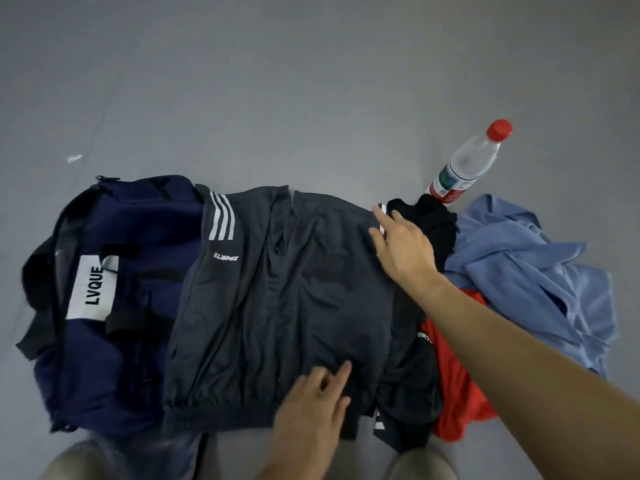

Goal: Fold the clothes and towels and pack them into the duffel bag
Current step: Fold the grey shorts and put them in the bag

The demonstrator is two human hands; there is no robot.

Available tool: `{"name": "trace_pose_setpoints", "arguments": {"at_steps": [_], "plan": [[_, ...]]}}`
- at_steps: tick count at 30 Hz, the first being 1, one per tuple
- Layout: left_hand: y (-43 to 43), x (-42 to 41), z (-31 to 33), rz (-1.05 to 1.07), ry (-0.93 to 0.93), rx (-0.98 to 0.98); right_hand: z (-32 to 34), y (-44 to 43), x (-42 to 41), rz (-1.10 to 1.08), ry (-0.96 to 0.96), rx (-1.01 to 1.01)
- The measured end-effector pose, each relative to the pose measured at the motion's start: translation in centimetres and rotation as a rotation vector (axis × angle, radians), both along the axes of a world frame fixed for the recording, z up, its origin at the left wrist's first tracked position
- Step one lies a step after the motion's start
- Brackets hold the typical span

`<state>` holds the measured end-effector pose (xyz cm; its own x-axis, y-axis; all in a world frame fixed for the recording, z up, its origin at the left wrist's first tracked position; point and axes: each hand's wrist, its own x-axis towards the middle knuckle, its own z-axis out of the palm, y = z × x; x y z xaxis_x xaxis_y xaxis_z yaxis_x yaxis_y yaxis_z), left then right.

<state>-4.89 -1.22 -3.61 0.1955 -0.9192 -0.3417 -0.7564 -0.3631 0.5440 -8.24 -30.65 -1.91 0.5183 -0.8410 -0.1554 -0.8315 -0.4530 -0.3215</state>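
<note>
**Jacket spread on the floor, folding hardly begun**

Jacket, dark grey with white stripes on one shoulder, lies spread on the floor in front of the person. Its left edge lies over the side of the navy duffel bag. No neat fold is visible in it yet.

The right hand rests flat on the far right shoulder of the jacket. Its fingers are straight and close together, and they hold nothing. The left hand lies on the cloth near the hem. Its fingers are loosely spread and touch the fabric. I do not see any pinch there, though this hand is a little blurred.

To the right of the jacket, a black garment, a red garment and a light blue shirt lie crumpled in a heap, touching each other. A plastic bottle with a red cap stands just behind the heap.

I judge the task to be at its early part. The hands seem to be smoothing the jacket before a first fold. The other three pieces are not folded, and no folded piece is visible anywhere. The bag looks rather flat. I cannot tell if its zip is open or if something is already inside.
</note>
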Motion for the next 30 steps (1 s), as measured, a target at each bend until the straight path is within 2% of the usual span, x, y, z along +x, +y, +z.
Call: {"name": "trace_pose_setpoints", "arguments": {"at_steps": [1, 2, 3, 6, 8, 10, 11, 12, 13, 17, 19, 24, 27, 29, 30], "plan": [[-1.4, -1.1, 0.6, 0.012, 0.131, 0.123, -0.9, -1.1, 0.4, -0.029, 0.05, 0.018], [-2.4, -2.2, 0.2, 0.113, 0.212, 0.187, -1.6, -1.9, 0.6, -0.084, 0.066, 0.056], [-2.5, -3.3, -0.8, 0.207, 0.197, 0.199, -2.2, -2.3, 0.8, -0.147, 0.052, 0.097], [-2.6, -4.0, -3.2, 0.164, 0.133, 0.315, -3.7, -2.6, 1.0, -0.234, -0.033, 0.13], [-1.6, -4.6, -5.1, 0.146, 0.073, 0.291, -4.4, -2.5, 0.9, -0.246, -0.073, 0.09], [-1.7, -4.7, -4.7, 0.139, 0.208, 0.317, -4.7, -2.6, 0.8, -0.266, -0.125, 0.053], [-1.6, -4.5, -4.4, 0.191, 0.202, 0.281, -4.5, -2.6, 0.8, -0.276, -0.152, 0.048], [-1.0, -4.8, -4.7, 0.198, 0.109, 0.177, -4.1, -2.6, 0.8, -0.29, -0.186, 0.047], [-0.9, -4.3, -4.0, 0.179, 0.117, 0.159, -3.7, -2.6, 1.0, -0.309, -0.223, 0.046], [-0.4, -2.2, -0.7, 0.269, 0.203, 0.31, -1.0, -2.4, 4.0, -0.385, -0.355, 0.094], [1.4, -0.3, 0.7, 0.306, 0.131, 0.256, 0.3, -1.5, 7.2, -0.403, -0.423, 0.161], [6.6, 5.8, 4.5, 0.492, 0.102, 0.114, 1.8, 2.3, 18.0, -0.282, -0.578, 0.301], [9.7, 9.2, 4.2, 0.634, 0.017, 0.063, 1.8, 5.7, 24.4, -0.199, -0.654, 0.458], [11.7, 11.1, 2.9, 0.753, -0.048, 0.044, 2.0, 8.3, 26.9, -0.062, -0.636, 0.644], [12.4, 11.9, 2.3, 0.766, -0.094, 0.037, 2.1, 9.8, 27.1, 0.024, -0.564, 0.701]]}}
